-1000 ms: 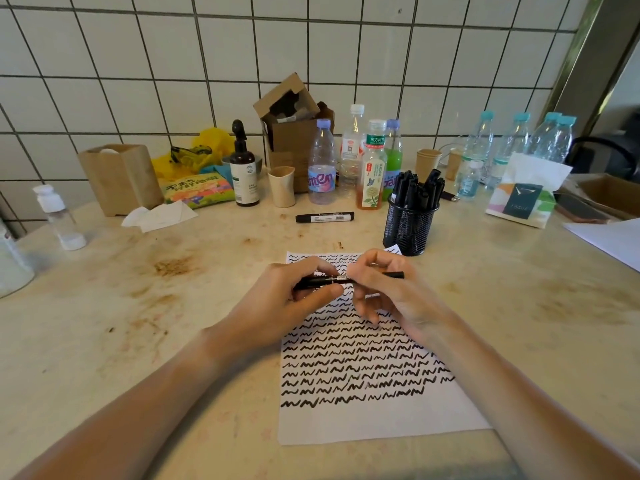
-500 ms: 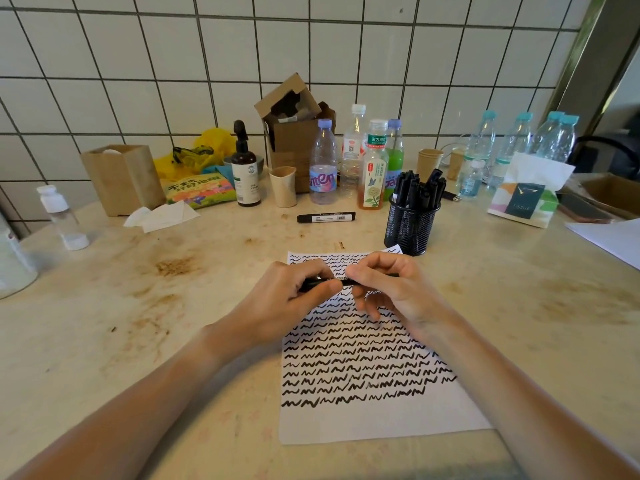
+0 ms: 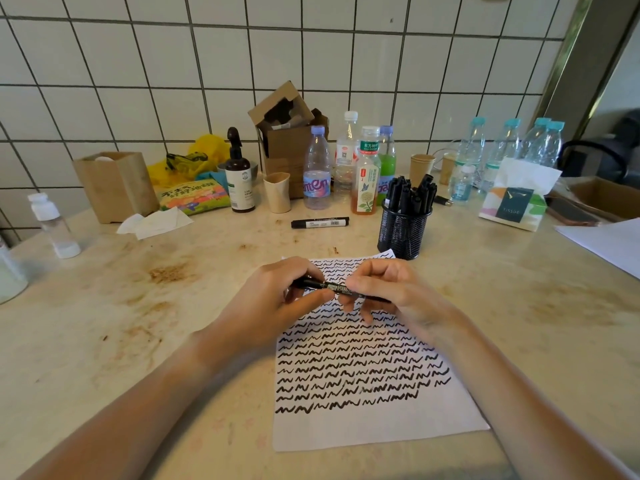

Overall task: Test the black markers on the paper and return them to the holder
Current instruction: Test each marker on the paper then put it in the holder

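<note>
Right, starting wide: I'm over the stained table (image 3: 104, 323), with the paper (image 3: 363, 427) lying square in front of me, most of it already filled with rows of black squiggles and a bare strip left along the near edge. The mesh holder (image 3: 403, 233) stands just beyond the sheet's far right corner, packed with black markers. One loose thick marker (image 3: 320, 222) lies on its side past the paper, near the bottles.

Now the hands. My left hand (image 3: 277, 303) and right hand (image 3: 398, 296) both hover over the top of the sheet, each with fingers and thumb pinched round one end of the slim marker (image 3: 337, 289), which lies level between them, off the paper. I judge this is the cap step, pulling it off or pressing it home; I cannot tell which, as the fingers hide both ends.

To do it well, I'd keep the barrel level, pull or push straight along its length with no twisting sideways, and keep the tip clear of my fingers. If it's a fresh one, the blank near strip is where I'd test it. If it's done, the holder is near, and I'd drop it in upright between the others.
</note>
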